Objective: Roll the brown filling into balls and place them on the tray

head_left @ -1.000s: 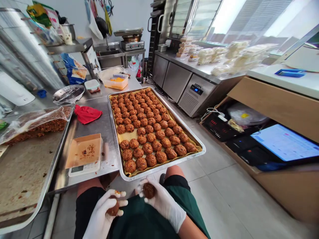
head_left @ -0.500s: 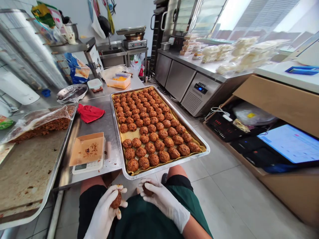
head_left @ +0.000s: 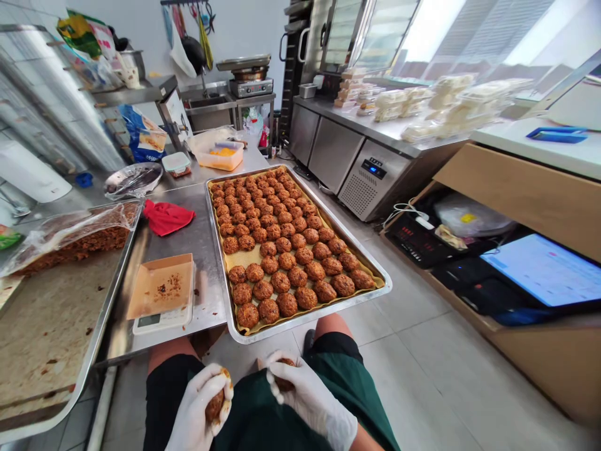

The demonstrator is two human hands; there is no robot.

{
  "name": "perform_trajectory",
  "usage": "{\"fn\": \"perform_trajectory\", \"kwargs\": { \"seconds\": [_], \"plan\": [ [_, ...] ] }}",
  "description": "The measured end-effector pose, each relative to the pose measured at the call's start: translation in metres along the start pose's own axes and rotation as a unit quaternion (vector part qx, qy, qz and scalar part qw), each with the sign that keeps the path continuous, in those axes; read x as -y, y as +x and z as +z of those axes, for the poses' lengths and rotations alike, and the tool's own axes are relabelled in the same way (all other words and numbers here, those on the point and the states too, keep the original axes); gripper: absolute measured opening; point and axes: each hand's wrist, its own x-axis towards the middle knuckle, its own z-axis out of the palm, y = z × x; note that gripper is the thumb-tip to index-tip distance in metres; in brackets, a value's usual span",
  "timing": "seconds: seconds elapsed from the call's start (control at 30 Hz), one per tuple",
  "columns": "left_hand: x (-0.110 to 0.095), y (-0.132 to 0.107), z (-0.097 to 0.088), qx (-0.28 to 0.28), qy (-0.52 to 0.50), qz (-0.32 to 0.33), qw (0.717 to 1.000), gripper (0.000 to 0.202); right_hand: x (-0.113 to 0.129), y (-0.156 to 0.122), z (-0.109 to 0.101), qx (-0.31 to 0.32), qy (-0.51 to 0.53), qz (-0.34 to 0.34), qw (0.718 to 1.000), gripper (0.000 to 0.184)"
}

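My left hand, in a white glove, is closed round a brown ball of chunky mixture. Another such ball sits in my gloved right hand, its fingers curled about it. Both hands are over my lap, in front of the near edge of a metal baking tray. Rows of similar brown balls cover the tray's yellowish liner, with a gap in the rows at the left. The palms and parts of both held balls are hidden by the fingers.
Left of the tray, a cardboard box with crumbs rests on a white scale. A red cloth lies behind it. Farther left, a large tray holds loose brown mixture under plastic film. A carton with a tablet stands right.
The fingers of my left hand have closed more tightly round its ball. My right hand has turned slightly and its fingers have shifted on the other ball.
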Motion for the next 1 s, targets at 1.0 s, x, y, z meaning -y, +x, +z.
{"fn": "perform_trajectory", "kwargs": {
  "seconds": [1.0],
  "plan": [
    [-0.219,0.114,0.112,0.006,0.783,0.327,0.529,0.034,0.261,0.064,0.119,-0.090,-0.820,-0.202,0.528,0.010]
  ]
}}
